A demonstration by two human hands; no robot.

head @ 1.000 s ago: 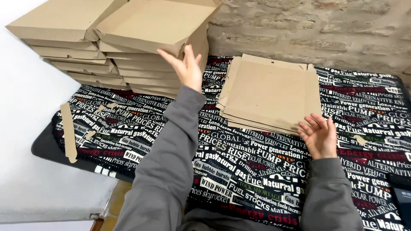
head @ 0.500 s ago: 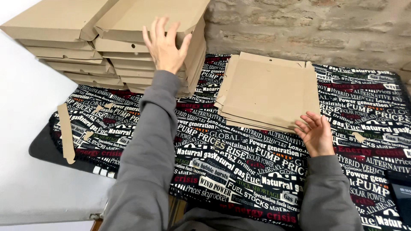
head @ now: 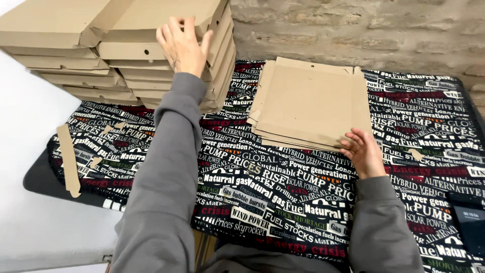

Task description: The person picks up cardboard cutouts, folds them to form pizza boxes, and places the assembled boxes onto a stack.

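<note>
My left hand [head: 183, 44] reaches far forward and lies flat, fingers spread, on the top folded cardboard box [head: 156, 20] of a tall stack of such boxes [head: 151, 76] at the back left. My right hand [head: 364, 151] touches the near right corner of a pile of flat, unfolded cardboard blanks [head: 310, 103] lying on the table. Its fingers curl at the pile's edge; I cannot see a blank lifted. Both arms wear grey sleeves.
The table carries a black cloth printed with white and red lettering [head: 283, 192]. Cardboard offcuts [head: 68, 159] lie at its left end. A second stack of folded boxes [head: 55, 55] stands far left. A dark device [head: 470, 225] sits at the right edge. A brick wall [head: 379, 30] stands behind.
My left hand has moved up and forward from the side of the box stack onto the top box. My right hand has stayed at the corner of the flat pile.
</note>
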